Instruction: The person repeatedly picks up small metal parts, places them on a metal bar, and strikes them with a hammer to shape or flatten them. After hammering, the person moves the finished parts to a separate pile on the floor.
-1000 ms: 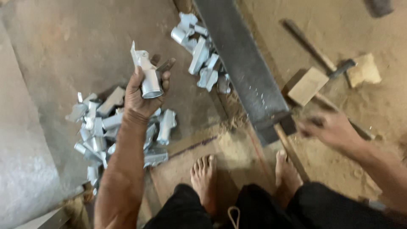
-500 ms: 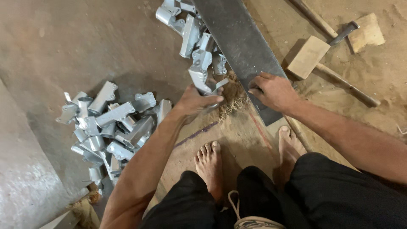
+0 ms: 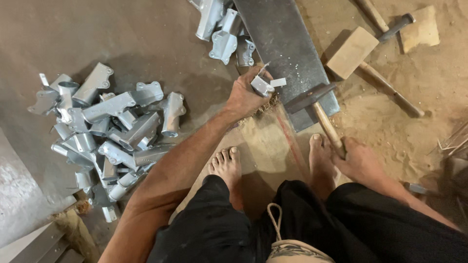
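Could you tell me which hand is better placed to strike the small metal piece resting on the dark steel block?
Probably the right. The right hand already grips the hammer, whose head lies on the dark steel block beside the piece. The left hand is busy holding the small metal piece at the block's edge.

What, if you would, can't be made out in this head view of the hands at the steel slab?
- Small metal piece: mostly hidden by the left hand, so its shape is unclear.
- Hammer: handle end hidden inside the right hand.
- Upper metal brackets: cut off by the top edge.
- Steel slab: far end out of frame.
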